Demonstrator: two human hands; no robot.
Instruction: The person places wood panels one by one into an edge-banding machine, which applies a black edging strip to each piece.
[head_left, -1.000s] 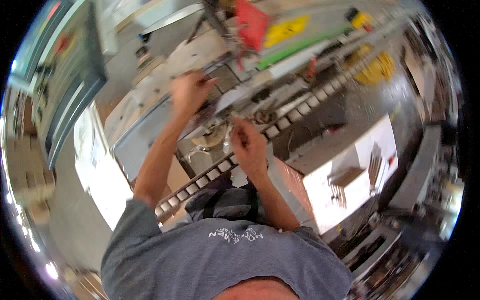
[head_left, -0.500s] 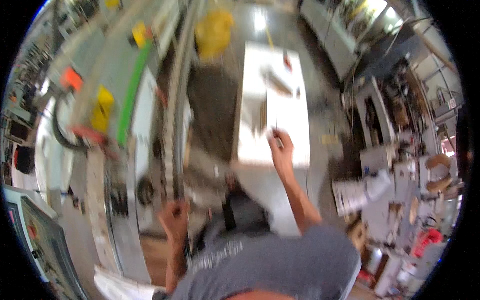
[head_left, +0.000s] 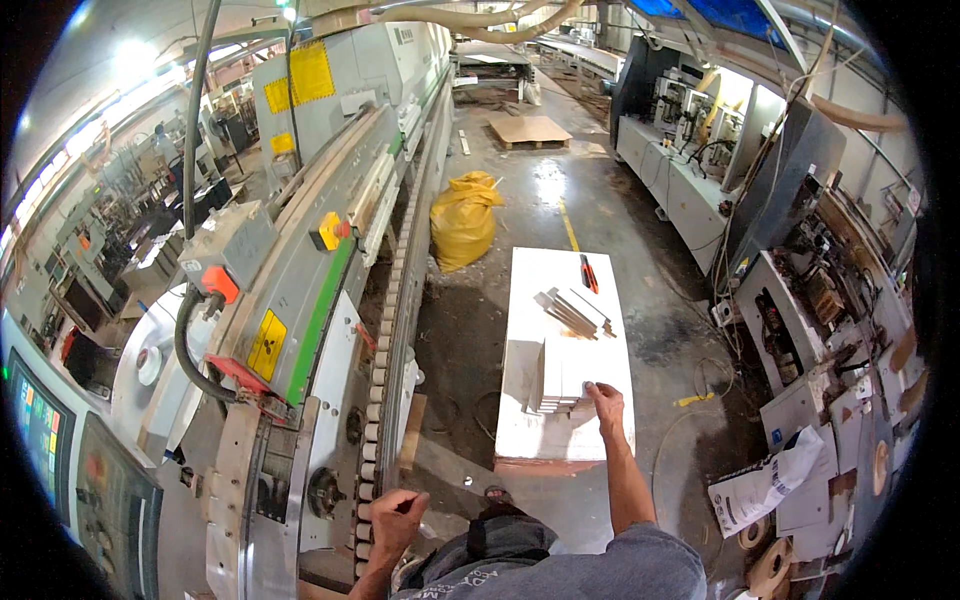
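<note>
My right hand (head_left: 606, 403) reaches forward to a small stack of white panel pieces (head_left: 563, 370) and is at its right near corner. Its thumb and fingers are pinched together; what is between them, if anything, is too small to make out. The stack stands on a long white board-topped pile (head_left: 520, 375). Behind it lie several loose narrow strips (head_left: 575, 312) and a red-and-black utility knife (head_left: 589, 273). My left hand (head_left: 397, 518) is low beside the roller track (head_left: 369, 460), its fingers curled together with nothing visible in them.
A long grey machine (head_left: 330, 220) with a green strip runs along the left. A yellow sack (head_left: 466, 221) sits on the floor beyond. On the right are another machine (head_left: 670, 180), a white printed bag (head_left: 765, 485) and rolls of edging tape (head_left: 770, 568). A low pallet (head_left: 530, 130) lies farther off.
The view has tilted up and sharpened, so the pile sits lower in the picture. My right hand stays by the stack; my left stays curled near the rollers.
</note>
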